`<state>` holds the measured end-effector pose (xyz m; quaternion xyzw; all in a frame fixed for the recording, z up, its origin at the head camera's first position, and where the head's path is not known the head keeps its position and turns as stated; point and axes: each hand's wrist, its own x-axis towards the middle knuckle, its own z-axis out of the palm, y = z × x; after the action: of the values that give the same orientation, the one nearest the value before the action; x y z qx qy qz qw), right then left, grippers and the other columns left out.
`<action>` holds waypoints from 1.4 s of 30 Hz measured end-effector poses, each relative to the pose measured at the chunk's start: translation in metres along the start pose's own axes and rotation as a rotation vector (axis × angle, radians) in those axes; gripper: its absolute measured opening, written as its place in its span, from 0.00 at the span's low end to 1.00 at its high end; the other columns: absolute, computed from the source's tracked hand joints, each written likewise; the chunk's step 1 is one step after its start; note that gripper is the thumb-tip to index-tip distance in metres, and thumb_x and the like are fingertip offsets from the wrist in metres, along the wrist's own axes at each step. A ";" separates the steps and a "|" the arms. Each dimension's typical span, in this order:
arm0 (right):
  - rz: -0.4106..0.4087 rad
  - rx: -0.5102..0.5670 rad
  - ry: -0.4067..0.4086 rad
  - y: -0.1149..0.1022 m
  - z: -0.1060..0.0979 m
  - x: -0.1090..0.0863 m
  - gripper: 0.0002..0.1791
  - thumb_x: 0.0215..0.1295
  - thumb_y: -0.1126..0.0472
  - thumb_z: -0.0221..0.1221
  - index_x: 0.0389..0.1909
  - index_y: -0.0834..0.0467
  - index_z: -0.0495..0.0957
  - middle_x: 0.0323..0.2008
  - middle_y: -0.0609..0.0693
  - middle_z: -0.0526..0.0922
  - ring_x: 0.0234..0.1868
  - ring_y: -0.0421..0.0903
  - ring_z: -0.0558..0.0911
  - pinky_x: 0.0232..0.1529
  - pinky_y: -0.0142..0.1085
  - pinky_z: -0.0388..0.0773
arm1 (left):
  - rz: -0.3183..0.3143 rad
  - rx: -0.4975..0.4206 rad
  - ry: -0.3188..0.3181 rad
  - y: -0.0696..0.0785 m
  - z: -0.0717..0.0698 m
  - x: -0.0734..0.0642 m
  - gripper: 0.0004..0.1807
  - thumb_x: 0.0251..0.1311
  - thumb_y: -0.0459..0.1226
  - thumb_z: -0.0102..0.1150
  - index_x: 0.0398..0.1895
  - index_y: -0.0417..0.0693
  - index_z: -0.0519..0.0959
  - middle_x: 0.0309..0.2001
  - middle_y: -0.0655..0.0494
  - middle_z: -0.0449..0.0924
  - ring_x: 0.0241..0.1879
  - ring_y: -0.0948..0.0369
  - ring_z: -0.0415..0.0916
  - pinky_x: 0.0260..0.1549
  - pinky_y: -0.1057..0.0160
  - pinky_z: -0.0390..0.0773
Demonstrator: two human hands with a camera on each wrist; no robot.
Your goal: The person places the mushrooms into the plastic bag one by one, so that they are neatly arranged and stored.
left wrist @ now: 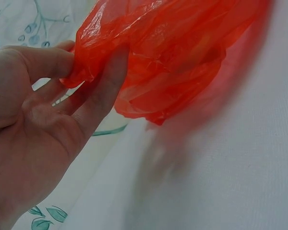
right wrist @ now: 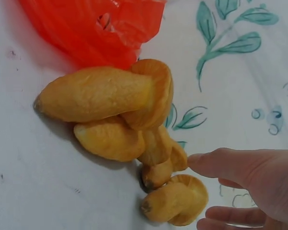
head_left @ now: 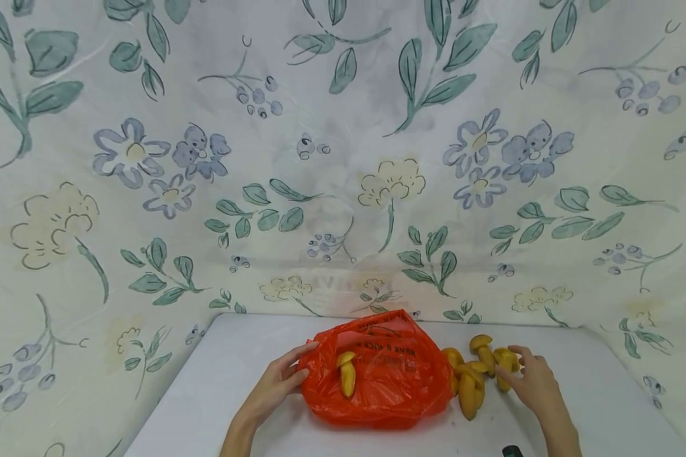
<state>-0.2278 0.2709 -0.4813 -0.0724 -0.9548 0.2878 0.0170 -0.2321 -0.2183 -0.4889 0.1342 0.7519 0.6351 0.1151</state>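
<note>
A red plastic bag (head_left: 377, 393) with dark printing lies on the white table, its mouth spread toward me. One yellow-brown mushroom (head_left: 348, 379) is inside the bag's opening. My left hand (head_left: 277, 384) holds the bag's left edge between thumb and fingers; the left wrist view shows the thin plastic (left wrist: 149, 72) among the fingers. Several more mushrooms (head_left: 470, 392) lie in a heap right of the bag. My right hand (head_left: 534, 381) is at the rightmost mushroom (right wrist: 175, 201), thumb and fingers spread around it. Whether the fingertips touch it is unclear.
A patterned cloth (head_left: 331, 190) with leaves and flowers rises behind and beside the white table (head_left: 194, 393). A small dark object (head_left: 512, 451) shows at the near edge, mostly cut off by the frame.
</note>
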 end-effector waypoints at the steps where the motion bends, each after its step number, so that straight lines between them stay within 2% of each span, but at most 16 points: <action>1: 0.004 0.000 -0.001 0.001 0.001 0.000 0.36 0.64 0.49 0.62 0.64 0.68 0.64 0.51 0.77 0.72 0.46 0.63 0.79 0.40 0.51 0.81 | 0.001 0.000 -0.001 0.000 0.000 0.000 0.29 0.69 0.38 0.55 0.73 0.53 0.64 0.76 0.44 0.55 0.65 0.47 0.69 0.49 0.63 0.83; 8: 0.013 0.003 -0.003 0.005 0.004 0.000 0.35 0.64 0.53 0.63 0.64 0.69 0.62 0.50 0.77 0.73 0.45 0.64 0.79 0.40 0.51 0.81 | 0.017 -0.006 -0.008 -0.002 0.001 -0.001 0.29 0.69 0.36 0.54 0.73 0.52 0.64 0.76 0.43 0.55 0.64 0.47 0.71 0.48 0.62 0.84; 22: 0.037 0.007 -0.029 0.007 0.008 0.004 0.35 0.64 0.56 0.63 0.66 0.67 0.60 0.51 0.78 0.72 0.47 0.67 0.78 0.39 0.52 0.80 | -0.001 -0.008 -0.005 0.001 0.000 0.002 0.29 0.68 0.37 0.55 0.72 0.53 0.64 0.76 0.45 0.55 0.67 0.46 0.67 0.49 0.62 0.83; 29: 0.043 -0.003 -0.043 0.008 0.011 0.004 0.34 0.64 0.59 0.62 0.65 0.67 0.60 0.49 0.76 0.74 0.44 0.64 0.79 0.38 0.50 0.80 | -0.025 -0.006 0.003 0.000 0.003 0.000 0.29 0.69 0.37 0.55 0.72 0.54 0.64 0.76 0.44 0.55 0.67 0.46 0.68 0.50 0.61 0.83; 42: 0.038 0.011 -0.056 0.011 0.015 0.006 0.33 0.64 0.61 0.61 0.66 0.67 0.60 0.50 0.75 0.74 0.48 0.67 0.78 0.40 0.52 0.80 | -0.004 -0.002 -0.004 0.001 0.003 0.000 0.29 0.69 0.36 0.54 0.72 0.54 0.64 0.76 0.44 0.55 0.66 0.46 0.69 0.49 0.61 0.84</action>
<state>-0.2333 0.2727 -0.5006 -0.0825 -0.9517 0.2954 -0.0151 -0.2312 -0.2155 -0.4888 0.1339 0.7514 0.6352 0.1180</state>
